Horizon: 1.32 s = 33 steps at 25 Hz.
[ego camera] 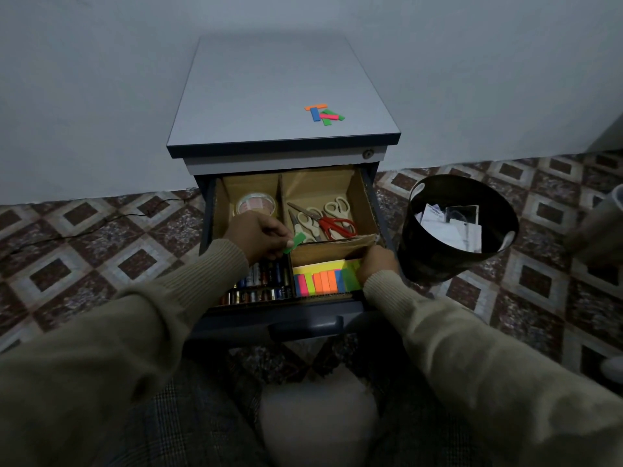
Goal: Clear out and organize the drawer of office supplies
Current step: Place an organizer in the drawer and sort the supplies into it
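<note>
Left hand (261, 235) reaches into the open drawer (369, 200) from the near-left, sleeve over the battery compartment, wrist roughly level. Thumb and forefinger are pinched on a green sticky strip (295, 242), which sticks out to the right over the cardboard divider (337, 244); the other fingers are curled under.

Right hand (376, 264) is at the drawer's near-right corner, knuckles up, fingers tucked down against the right end of the sticky-note pad (323, 279). Cannot tell whether it actually grips anything (fingertips are hidden behind the hand).

Drawer layout, relative to the drawer itself:
- far-left compartment: tape roll (255, 204), lying flat
- far-right compartment: scissors (323, 219), several pairs overlapping, one red-handled, the rest pale-handled
- near-left: batteries (261, 284), in two rows, partly under the left sleeve
- near-right: the pad with coloured strips in pink, orange, blue, green on yellow

Above the drawer, on the cabinet top (256, 96): a small pile of loose coloured strips (324, 113) toward its right front.

Right of the drawer, on the tiled floor: black waste bin (428, 261) with papers inside.

Labels: battery print and bin papers too dark and small to read.
</note>
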{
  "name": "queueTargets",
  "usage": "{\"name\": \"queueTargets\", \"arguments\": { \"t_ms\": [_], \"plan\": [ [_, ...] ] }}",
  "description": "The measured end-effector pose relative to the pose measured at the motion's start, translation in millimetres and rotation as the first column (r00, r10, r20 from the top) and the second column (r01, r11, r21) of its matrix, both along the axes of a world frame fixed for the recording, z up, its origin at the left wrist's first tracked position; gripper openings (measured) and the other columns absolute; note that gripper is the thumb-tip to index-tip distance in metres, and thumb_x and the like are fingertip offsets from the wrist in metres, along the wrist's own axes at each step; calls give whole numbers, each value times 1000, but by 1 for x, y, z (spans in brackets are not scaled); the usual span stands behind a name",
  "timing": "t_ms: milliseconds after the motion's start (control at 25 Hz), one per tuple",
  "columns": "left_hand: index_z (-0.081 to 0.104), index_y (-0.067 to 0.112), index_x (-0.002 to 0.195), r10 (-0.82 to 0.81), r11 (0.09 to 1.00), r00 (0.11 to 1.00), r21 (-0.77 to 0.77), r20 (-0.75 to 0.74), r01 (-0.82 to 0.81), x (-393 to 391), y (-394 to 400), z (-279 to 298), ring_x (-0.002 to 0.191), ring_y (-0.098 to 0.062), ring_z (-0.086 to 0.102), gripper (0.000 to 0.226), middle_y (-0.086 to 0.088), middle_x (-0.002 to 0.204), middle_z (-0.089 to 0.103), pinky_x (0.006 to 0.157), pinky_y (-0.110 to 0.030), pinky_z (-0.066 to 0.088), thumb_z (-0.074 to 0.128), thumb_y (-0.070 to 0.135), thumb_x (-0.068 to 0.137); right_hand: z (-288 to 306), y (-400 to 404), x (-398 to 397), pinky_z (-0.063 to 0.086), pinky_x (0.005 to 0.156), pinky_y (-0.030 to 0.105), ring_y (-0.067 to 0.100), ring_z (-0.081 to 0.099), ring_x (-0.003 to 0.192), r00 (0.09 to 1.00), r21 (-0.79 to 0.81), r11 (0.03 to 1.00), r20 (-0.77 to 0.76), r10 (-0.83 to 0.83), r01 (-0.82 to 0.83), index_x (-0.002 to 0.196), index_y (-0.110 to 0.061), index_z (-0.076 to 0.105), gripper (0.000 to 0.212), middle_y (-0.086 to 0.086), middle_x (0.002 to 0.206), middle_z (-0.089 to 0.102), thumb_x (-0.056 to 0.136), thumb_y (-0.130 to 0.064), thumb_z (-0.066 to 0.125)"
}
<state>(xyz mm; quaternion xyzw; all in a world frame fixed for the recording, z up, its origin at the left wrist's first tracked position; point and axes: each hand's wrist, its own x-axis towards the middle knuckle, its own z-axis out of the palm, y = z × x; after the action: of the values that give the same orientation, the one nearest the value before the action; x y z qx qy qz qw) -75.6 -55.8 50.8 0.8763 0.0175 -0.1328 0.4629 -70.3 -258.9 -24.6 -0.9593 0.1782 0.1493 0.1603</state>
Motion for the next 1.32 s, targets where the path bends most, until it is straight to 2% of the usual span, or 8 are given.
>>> {"name": "queueTargets", "arguments": {
  "t_ms": [520, 800, 920, 1000, 1080, 1160, 1240, 1320],
  "plan": [
    [66, 12, 82, -21, 1000, 1000, -8, -3, 21, 1, -3, -8, 70, -11, 61, 5, 3, 77, 64, 70, -24, 55, 65, 6, 82, 4, 0, -5, 46, 93, 34, 31, 54, 116, 998, -3, 999, -45, 39, -39, 122, 0, 53, 30, 18, 126, 54, 94, -8, 45],
    [67, 10, 82, -19, 999, 1000, -39, -12, 18, -2, -8, -13, 68, -10, 62, 4, 2, 77, 65, 61, -17, 54, 67, 6, 80, 5, -1, -2, 47, 91, 33, 29, 56, 114, 996, -10, 997, -57, 72, -73, 120, -1, 55, 30, 17, 124, 56, 92, -9, 47],
    [65, 8, 81, 0, 997, 1000, -73, -25, -1, -4, -14, -13, 70, -12, 61, 5, 1, 79, 63, 66, -22, 54, 65, 3, 81, 7, -8, 0, 48, 91, 33, 30, 58, 111, 998, 58, 997, -30, 57, -55, 117, -1, 58, 30, 17, 121, 58, 90, -10, 50],
    [64, 7, 82, 38, 989, 998, -140, -58, -46, -5, -20, -13, 72, -14, 62, 5, -2, 83, 63, 65, -22, 54, 65, 2, 81, 11, -16, 2, 53, 88, 37, 31, 63, 101, 1000, 219, 976, 12, -10, 7, 108, -1, 63, 22, 17, 108, 64, 89, -8, 54],
    [64, 4, 88, 75, 968, 990, -230, -120, -102, -4, -28, -12, 74, -16, 62, 6, -6, 88, 63, 66, -24, 55, 63, 2, 82, 21, -21, -2, 58, 68, 36, 26, 66, 77, 986, 521, 845, 34, -164, 123, 88, -2, 65, 7, 14, 87, 65, 88, -4, 58],
    [63, 0, 94, 98, 930, 975, -330, -202, -161, -4, -39, -11, 71, -17, 63, 11, -9, 87, 63, 65, -24, 57, 63, 1, 83, 35, -22, -8, 55, 51, 23, 18, 59, 58, 968, 771, 619, 15, -251, 148, 74, -5, 61, 15, 10, 74, 61, 87, 3, 58],
    [63, 2, 90, 112, 890, 959, -402, -261, -213, -5, -49, -9, 63, -15, 64, 8, -11, 81, 64, 59, -21, 57, 64, 2, 82, 49, -20, -14, 52, 48, 17, 14, 57, 55, 964, 890, 440, 2, -265, 119, 72, -5, 60, 17, 8, 71, 61, 84, 7, 59],
    [63, 3, 88, 125, 862, 948, -442, -292, -249, -6, -56, -7, 57, -14, 66, 6, -13, 79, 64, 54, -19, 57, 65, 3, 82, 57, -17, -17, 53, 50, 16, 10, 61, 52, 968, 934, 346, 0, -251, 89, 74, -5, 62, 14, 6, 68, 63, 82, 7, 61]
  ]
}}
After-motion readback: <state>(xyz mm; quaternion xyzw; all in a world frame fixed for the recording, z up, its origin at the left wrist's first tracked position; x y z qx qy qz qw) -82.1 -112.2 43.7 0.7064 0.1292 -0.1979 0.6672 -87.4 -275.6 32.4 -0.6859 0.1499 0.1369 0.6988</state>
